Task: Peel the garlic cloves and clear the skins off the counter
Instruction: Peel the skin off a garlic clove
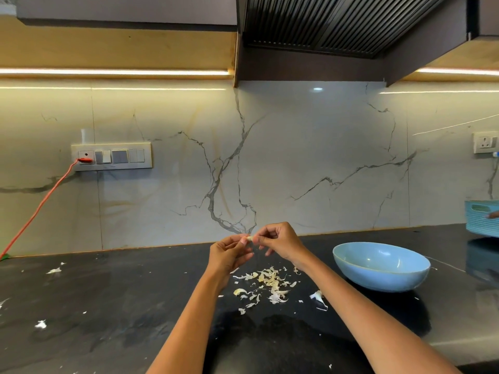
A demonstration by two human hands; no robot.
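Both hands are raised above the black counter (108, 306) with a small pale garlic clove (249, 238) pinched between them. My left hand (229, 252) holds it from the left with thumb and fingertips. My right hand (280, 240) pinches its right end with curled fingers. Below the hands lies a pile of papery garlic skins (267, 283), white and yellowish. A larger white skin piece (318, 296) lies to the right of the pile. A light blue bowl (380, 265) stands on the counter at the right; its inside shows nothing.
Stray skin bits lie at the counter's left (54, 270) and lower left (41, 324). An orange cable (40, 206) runs from the wall socket panel (112, 159) down to the left. A turquoise basket (482, 217) stands at the far right. A marble backsplash rises behind.
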